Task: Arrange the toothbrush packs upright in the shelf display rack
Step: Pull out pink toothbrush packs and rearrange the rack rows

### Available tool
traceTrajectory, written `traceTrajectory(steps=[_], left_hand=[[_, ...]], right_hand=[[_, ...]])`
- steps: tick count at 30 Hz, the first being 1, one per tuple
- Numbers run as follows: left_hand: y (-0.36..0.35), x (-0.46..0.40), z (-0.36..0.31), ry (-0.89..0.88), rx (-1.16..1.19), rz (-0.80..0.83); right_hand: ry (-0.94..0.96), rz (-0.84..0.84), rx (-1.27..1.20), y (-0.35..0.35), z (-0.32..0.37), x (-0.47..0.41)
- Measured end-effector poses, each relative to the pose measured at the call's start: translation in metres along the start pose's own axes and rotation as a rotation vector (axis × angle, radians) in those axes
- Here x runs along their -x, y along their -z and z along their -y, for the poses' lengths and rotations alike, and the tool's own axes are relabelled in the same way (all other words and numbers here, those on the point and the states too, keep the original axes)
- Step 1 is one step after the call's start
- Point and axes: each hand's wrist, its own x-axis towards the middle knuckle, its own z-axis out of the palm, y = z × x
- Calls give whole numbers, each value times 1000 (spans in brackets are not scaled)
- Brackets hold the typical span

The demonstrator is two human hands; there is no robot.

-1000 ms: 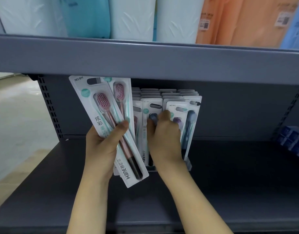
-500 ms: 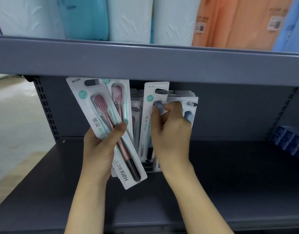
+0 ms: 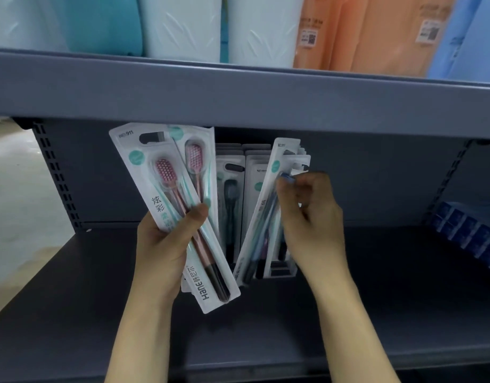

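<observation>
- Two white card toothbrush packs with pink-bristled brushes point(image 3: 166, 205), fanned and tilted to the left, gripped in the left hand point(image 3: 166, 244); thumb point(image 3: 198, 214) pressed across the front pack, fingers curled behind.
- One white card pack with a blue-handled brush point(image 3: 261, 217), tilted with its top leaning right, pinched by the right hand point(image 3: 310, 217); fingertips point(image 3: 286, 182) closed near the brush head, lower end down at the front of the rack.
- Several more white toothbrush packs point(image 3: 231, 194) standing upright in rows inside the clear plastic display rack point(image 3: 279, 272), between the two hands and behind the tilted pack.
- Rack seated on the dark grey metal lower shelf point(image 3: 376, 286), close to the grey perforated back panel point(image 3: 127, 183).
- Grey metal upper shelf edge point(image 3: 238, 98) running across overhead, just above the pack tops.
- Pale white, teal, orange and light blue wrapped soft goods point(image 3: 183, 26) lined along the upper shelf; small white labels on the orange ones, print too small to read.
- Stack of small blue boxes point(image 3: 467, 233) at the far right of the lower shelf, well apart from the rack.
- Pale floor point(image 3: 14, 203) visible at the left, beyond the shelf upright.
</observation>
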Motion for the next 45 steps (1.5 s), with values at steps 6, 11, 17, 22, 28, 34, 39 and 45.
traceTrajectory(steps=[6,11,17,22,28,34,39,45], left_hand=[[-12,4,3,5,-42,45],[-17,3,6,15,-32,29],[-22,4,5,0,-41,5],[-23,5,5,-7,-76,1],[-23,5,5,-14,-83,10],[-21,4,4,-35,-96,38],[-24,4,3,-47,-91,36],[-24,3,3,-41,-83,40]], right_hand=[[-26,-94,30,17,-16,-14],[4,-155,95,29,-25,-22],[116,-189,187,35,-41,-29],[150,-126,204,34,-53,-30],[160,-79,166,31,-52,-30],[176,-30,154,25,-56,-30],[141,-17,180,28,-60,-34],[87,-6,171,35,-63,-39]])
